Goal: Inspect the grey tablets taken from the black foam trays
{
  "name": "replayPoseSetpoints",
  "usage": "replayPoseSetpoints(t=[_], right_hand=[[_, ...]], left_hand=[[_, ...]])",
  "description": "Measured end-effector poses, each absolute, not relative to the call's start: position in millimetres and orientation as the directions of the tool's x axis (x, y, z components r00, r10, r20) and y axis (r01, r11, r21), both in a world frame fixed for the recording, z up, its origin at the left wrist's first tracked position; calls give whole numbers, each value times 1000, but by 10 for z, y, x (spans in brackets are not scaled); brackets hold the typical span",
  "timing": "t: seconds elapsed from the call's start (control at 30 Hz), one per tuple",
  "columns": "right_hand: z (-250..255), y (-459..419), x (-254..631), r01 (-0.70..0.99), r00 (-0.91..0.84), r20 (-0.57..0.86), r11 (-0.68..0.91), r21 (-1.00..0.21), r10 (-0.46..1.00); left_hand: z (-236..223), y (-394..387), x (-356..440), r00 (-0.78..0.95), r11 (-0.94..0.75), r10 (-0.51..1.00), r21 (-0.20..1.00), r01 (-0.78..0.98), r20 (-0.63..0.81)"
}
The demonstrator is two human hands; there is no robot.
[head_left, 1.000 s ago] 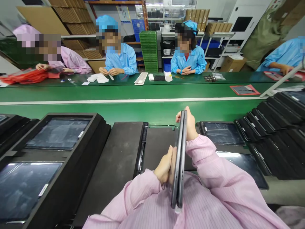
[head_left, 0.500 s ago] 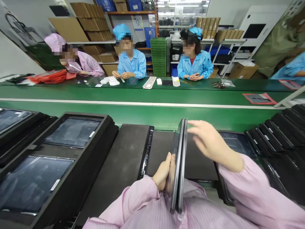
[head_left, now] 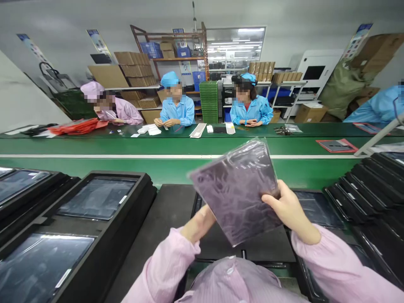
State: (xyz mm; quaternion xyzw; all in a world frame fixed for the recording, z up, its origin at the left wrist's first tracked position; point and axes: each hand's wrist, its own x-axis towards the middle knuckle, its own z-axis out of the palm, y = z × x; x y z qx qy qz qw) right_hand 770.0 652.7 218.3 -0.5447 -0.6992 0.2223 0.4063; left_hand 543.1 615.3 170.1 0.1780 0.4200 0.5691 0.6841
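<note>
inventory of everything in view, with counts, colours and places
wrapped tablet: at least one, dark, front centre
black trays: many, black, stacked left and right
tablets: several, dark, in black trays both sides
work line: one, green, white stripe, across the middle
red pile: one, red, far left of work line
green crates: one stack, green, back centre
cartons: many, brown, along the back
blue bins: several, blue, along the back
white machine: one, white, back right
co-workers: at least four, blue or pink clothing, beyond work line
right hand: one, pink-sleeved, gripping wrapped tablet
left hand: one, pink-sleeved, mostly hidden behind wrapped tablet
</note>
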Motion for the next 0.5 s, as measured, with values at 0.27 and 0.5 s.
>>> replayPoseSetpoints(t=[0.27,0.5], right_hand=[[1894,6487,7639,355,-103,105,135,-925,989],[1990,6399,7574,729,-311,454,516,-450,835]], left_hand=[[1630,5759,5698,62,281,941,669,-688,-332],[1599,5678,5672,-17,278,926,715,-642,-376]])
